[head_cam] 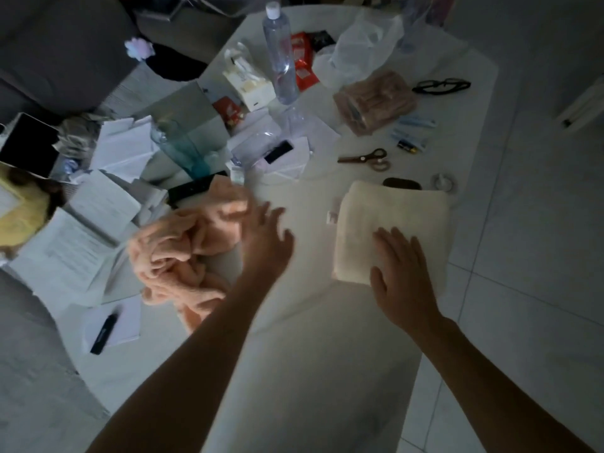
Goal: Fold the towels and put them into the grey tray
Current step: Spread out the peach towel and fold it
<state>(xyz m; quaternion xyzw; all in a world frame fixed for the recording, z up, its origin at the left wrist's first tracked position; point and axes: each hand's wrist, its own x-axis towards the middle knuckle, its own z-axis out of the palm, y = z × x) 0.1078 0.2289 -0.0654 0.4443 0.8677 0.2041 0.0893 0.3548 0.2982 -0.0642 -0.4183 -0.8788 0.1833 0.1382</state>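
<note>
Right hand spread flat on folded cream towel, bench at 3 o'clock. Left hand spread, blurred, beside crumpled peach towel at 9 o'clock.

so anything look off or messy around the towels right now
The peach towel lies crumpled in a heap by the left hand, unfolded, while the cream towel is folded flat under the right hand. No grey tray shows.
</note>
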